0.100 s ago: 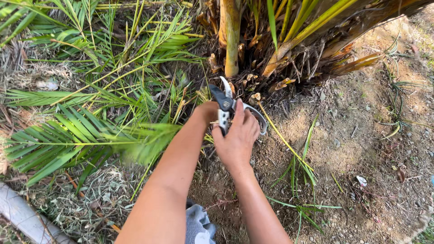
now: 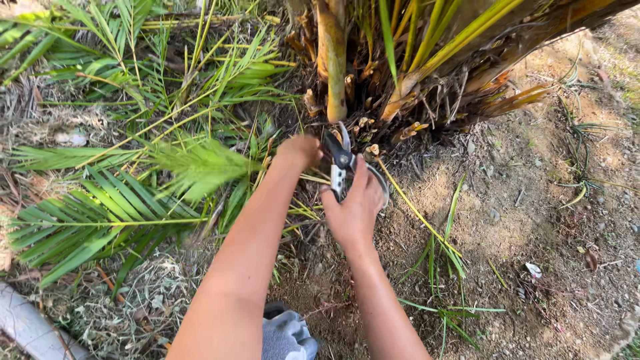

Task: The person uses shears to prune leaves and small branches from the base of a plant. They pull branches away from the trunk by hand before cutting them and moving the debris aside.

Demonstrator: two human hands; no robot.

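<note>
The right hand (image 2: pixel 353 210) holds the metal pruning shears (image 2: pixel 339 160) just before the thick palm trunk base (image 2: pixel 373 87). The left hand (image 2: pixel 298 152) lies left of the shears. Cut palm fronds (image 2: pixel 100 220) lie further left; bare soil ground (image 2: pixel 533 200) lies right.

Two hands (image 2: pixel 353 207) – one pair of pruning shears (image 2: pixel 339 160), one palm trunk (image 2: pixel 400 60), one grey glove (image 2: pixel 288 333)

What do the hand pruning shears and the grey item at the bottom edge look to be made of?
Pruning shears: likely steel, judging by the pale, shiny curved blade tip; the black joint could be plastic or coated metal. Grey item: soft fabric, probably a glove, creased and matte. The right hand grips the shears.
</note>
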